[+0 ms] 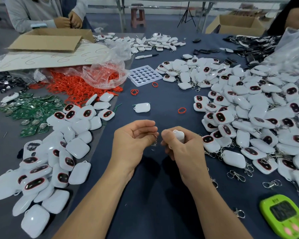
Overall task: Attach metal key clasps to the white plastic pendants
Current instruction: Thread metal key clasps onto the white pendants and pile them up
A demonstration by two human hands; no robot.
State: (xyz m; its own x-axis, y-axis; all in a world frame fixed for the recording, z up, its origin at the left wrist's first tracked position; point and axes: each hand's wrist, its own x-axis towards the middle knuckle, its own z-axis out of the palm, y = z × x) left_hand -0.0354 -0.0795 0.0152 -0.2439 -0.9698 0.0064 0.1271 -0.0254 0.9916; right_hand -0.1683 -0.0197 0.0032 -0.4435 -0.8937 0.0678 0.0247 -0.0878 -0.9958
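Head view: pendant (179, 135) juts from right hand's (185, 152) grip, clasp (155, 140) beside.

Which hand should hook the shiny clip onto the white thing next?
Probably the left. The left hand pinches the metal clasp, close beside the white pendant that the right hand grips. The right hand can just hold it steady.

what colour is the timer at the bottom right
Lime green; the timer shows best in the head view.
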